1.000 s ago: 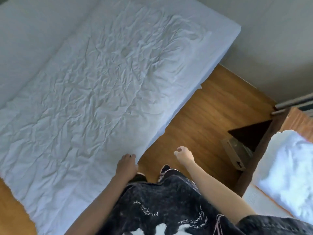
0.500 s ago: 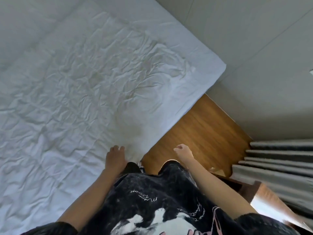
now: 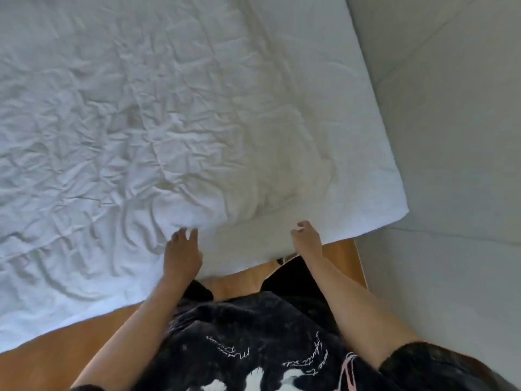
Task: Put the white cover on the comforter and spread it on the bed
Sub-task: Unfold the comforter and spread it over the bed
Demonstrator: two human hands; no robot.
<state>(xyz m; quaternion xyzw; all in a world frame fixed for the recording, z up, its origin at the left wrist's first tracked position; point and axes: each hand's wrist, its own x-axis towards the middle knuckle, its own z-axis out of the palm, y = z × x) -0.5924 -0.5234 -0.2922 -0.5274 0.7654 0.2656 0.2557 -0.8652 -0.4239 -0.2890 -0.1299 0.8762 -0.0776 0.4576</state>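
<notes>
The white covered comforter lies wrinkled and spread flat over the bed, filling most of the head view. My left hand rests flat on its near edge with the fingers straight and spread. My right hand hovers over the same near edge, further right, fingers loosely curled and holding nothing. The fabric bunches into folds just beyond my left fingertips.
A grey wall runs along the bed's right side and close to its corner. Wooden floor shows below the bed's near edge, at my feet. My dark printed shirt fills the bottom of the view.
I have stepped toward the bed's corner by the wall. My left hand slid along the comforter's edge, and my right hand rose from over the floor to the edge.
</notes>
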